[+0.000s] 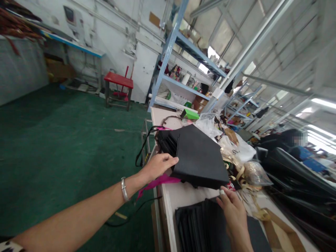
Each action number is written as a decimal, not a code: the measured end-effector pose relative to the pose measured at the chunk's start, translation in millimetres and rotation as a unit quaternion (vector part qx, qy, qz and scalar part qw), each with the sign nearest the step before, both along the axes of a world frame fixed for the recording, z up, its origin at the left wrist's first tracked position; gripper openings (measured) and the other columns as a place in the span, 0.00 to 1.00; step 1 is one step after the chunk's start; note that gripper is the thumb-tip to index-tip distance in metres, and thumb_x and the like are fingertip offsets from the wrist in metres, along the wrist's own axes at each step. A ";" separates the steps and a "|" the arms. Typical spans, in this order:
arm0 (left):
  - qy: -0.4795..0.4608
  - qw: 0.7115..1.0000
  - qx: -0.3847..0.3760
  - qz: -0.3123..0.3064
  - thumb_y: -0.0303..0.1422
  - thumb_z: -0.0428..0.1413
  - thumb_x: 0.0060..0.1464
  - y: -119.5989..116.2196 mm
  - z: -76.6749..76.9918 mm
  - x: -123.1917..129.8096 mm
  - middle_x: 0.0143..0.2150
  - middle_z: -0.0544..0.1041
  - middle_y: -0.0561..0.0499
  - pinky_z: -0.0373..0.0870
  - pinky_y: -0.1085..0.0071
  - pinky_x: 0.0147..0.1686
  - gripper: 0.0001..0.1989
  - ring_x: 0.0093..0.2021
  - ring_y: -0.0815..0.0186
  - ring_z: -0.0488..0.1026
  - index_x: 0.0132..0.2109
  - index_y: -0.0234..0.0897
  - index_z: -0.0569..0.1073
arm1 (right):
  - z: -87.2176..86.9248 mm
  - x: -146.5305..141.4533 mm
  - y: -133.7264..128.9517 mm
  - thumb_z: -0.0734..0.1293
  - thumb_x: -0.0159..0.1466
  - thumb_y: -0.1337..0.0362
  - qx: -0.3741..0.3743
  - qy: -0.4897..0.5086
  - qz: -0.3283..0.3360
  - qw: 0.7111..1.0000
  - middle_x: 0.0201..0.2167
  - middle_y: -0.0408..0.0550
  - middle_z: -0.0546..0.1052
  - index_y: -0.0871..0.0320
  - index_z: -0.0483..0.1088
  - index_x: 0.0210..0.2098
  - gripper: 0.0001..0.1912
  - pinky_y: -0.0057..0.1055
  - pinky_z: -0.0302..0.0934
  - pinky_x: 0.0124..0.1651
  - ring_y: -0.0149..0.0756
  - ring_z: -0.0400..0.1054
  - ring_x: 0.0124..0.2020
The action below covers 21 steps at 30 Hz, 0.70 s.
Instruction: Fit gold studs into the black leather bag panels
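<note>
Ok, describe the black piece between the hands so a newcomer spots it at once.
Find the white table beside the green floor. Over it, look between the left hand and the right hand. The black piece there shows one broad, smooth, angular face, unlike the dark stack lower in view, which shows many edges.

Left forearm (73, 219): stretched out, reaching up toward the left edge of the black panel (201, 154).
Left wrist (133, 185): nearly straight, left of the panel.
Left hand (157, 166): at the panel's left edge, thumb extended along it, other fingers bent and partly hidden.
Right hand (233, 206): just below the panel's near right corner, fingers bent, fingertips at that corner.
Right wrist (240, 232): below the panel, directly behind its hand.
</note>
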<state>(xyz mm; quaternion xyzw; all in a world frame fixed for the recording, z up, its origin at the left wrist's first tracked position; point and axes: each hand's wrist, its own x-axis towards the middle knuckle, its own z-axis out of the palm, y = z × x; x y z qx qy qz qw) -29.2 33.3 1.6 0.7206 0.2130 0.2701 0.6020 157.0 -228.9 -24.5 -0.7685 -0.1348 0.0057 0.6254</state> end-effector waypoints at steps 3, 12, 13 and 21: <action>0.021 0.998 0.055 -0.016 0.53 0.59 0.52 -6.4 6.2 -4.9 0.28 0.75 0.52 0.63 0.70 0.33 0.22 0.32 0.62 0.71 0.25 0.38 0.75 | -7.4 9.8 6.1 0.76 0.42 0.55 0.080 0.077 -0.039 0.993 0.43 0.49 0.78 0.58 0.76 0.36 0.23 0.39 0.74 0.44 0.41 0.74 0.41; 0.011 0.995 0.100 -0.013 0.43 0.58 0.56 -24.2 5.4 5.7 0.31 0.76 0.52 0.64 0.70 0.32 0.14 0.32 0.63 0.71 0.31 0.36 0.77 | -14.4 38.7 16.5 0.77 0.45 0.53 0.075 0.051 -0.016 0.996 0.42 0.50 0.80 0.58 0.79 0.37 0.22 0.39 0.72 0.47 0.46 0.75 0.47; 0.011 0.995 0.095 -0.021 0.42 0.56 0.58 -26.7 3.6 7.3 0.30 0.77 0.52 0.65 0.71 0.32 0.14 0.32 0.63 0.72 0.33 0.36 0.77 | -14.5 41.3 16.0 0.77 0.45 0.53 0.074 0.046 -0.006 0.996 0.42 0.50 0.81 0.57 0.79 0.37 0.22 0.39 0.71 0.49 0.45 0.75 0.47; 0.054 0.988 0.120 -0.083 0.40 0.61 0.53 -33.5 6.2 -11.6 0.39 0.83 0.51 0.70 0.70 0.36 0.14 0.38 0.58 0.79 0.45 0.39 0.81 | 0.5 48.4 -5.9 0.77 0.48 0.51 0.043 0.023 0.053 0.997 0.40 0.50 0.82 0.57 0.80 0.38 0.22 0.43 0.68 0.52 0.48 0.75 0.47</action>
